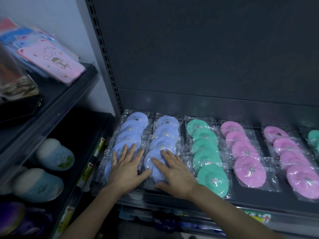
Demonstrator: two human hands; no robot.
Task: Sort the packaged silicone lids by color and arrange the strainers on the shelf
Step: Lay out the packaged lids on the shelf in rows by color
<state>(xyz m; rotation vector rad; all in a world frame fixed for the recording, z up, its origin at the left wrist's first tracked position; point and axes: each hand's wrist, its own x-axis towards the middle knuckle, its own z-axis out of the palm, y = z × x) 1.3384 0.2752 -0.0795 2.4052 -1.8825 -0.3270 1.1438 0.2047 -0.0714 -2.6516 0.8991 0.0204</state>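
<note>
1. Looking down at a dark shelf [269, 192] full of packaged silicone lids, laid in rows running front to back and overlapped like roof tiles.
2. Reading left to right: far-left blue row [128, 135], second blue row [165, 133], green row [205, 152], first pink row [243, 152], second pink row [291, 157], then a green scrap [314, 137] cut off at the right edge (can't tell how many lids there).
3. Resting the left hand [126, 167] flat on the front end of the far-left blue row, fingers straight and spread, gripping nothing.
4. Same deal with the right hand [174, 175] on the front of the second blue row: palm down, fingers out, just pressing on the plastic wrap.
5. Off to the left on a neighbouring rack: pink cartoon packet [53, 61] up top, pale rounded things [55, 155] lower down (too blurry to name).
</note>
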